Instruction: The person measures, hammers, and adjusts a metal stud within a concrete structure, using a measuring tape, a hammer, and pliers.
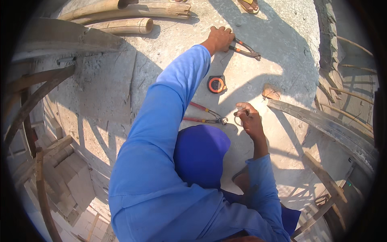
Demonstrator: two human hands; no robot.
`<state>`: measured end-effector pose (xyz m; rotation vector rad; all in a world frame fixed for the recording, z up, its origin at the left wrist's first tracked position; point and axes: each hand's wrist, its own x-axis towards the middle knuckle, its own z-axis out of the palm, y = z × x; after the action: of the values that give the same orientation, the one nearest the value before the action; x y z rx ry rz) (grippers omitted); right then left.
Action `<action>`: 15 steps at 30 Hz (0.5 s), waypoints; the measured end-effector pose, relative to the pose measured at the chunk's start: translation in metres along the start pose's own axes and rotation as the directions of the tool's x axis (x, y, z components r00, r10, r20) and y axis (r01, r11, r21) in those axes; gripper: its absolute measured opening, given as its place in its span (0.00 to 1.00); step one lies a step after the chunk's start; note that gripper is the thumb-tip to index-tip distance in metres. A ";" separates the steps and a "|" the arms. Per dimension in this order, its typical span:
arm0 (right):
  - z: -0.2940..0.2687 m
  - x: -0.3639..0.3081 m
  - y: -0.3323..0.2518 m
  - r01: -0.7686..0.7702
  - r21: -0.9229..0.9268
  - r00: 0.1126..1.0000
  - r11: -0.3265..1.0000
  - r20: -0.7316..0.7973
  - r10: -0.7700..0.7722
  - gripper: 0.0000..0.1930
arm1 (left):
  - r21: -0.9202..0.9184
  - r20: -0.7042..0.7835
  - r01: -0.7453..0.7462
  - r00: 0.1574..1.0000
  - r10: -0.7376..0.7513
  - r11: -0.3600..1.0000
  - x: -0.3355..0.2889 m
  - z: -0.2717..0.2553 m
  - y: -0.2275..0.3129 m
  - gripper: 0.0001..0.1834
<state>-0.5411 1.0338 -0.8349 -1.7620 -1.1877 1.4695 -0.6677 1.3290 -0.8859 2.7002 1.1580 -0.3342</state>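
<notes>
My left hand [219, 39] reaches far forward over the concrete, its fingers closed about the handle ends of a pair of orange-and-black pincers [246, 50]. Their jaws point away to the right. Closer in, a second pair of pincers [205, 115] with red handles lies on the floor, jaws to the right. Just right of those jaws, my right hand [250, 121] is raised with fingers curled into a pinch. A thin dark curve shows at its fingertips, too small to name. Between the two pincers sits a black-and-orange tape measure [217, 84].
Cut bamboo poles [133, 26] lie at the far left. A concrete beam [60, 37] stands at left, a long metal-grey bar [318, 121] runs along the right beside a brick piece [271, 92]. Another person's sandalled foot [250, 5] is at the top. The slab edge [320, 40] drops at right.
</notes>
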 end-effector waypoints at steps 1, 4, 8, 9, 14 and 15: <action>-0.005 -0.001 0.002 -0.023 -0.021 0.999 1.000 -0.038 0.022 0.16 | -0.012 -0.038 -0.026 0.999 0.025 1.000 -0.001 0.003 -0.007 0.25; -0.013 -0.003 -0.001 -0.088 0.168 0.982 0.982 -0.149 0.114 0.19 | -0.092 0.079 -0.045 0.996 0.052 0.995 -0.010 -0.006 -0.005 0.22; -0.004 0.011 0.006 -0.031 0.514 0.927 0.857 -0.305 0.217 0.17 | -0.312 0.214 0.103 0.976 -0.036 0.944 -0.043 -0.038 0.049 0.27; 0.003 0.021 0.011 -0.032 0.646 0.907 0.763 -0.302 0.295 0.18 | -0.344 0.205 0.096 0.979 -0.025 0.934 -0.058 -0.041 0.061 0.28; 0.035 0.041 -0.025 0.187 0.980 0.876 0.066 -0.197 0.441 0.17 | -0.263 0.311 -0.040 0.942 0.124 0.964 -0.124 -0.077 0.111 0.27; 0.041 0.056 -0.011 0.238 0.971 0.840 0.004 -0.208 0.501 0.16 | -0.253 0.336 -0.095 0.925 0.179 0.963 -0.127 -0.082 0.125 0.28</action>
<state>-0.5830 1.0830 -0.8625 -0.9514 0.5116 1.1633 -0.6509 1.1773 -0.7617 2.3711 0.8398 -0.5972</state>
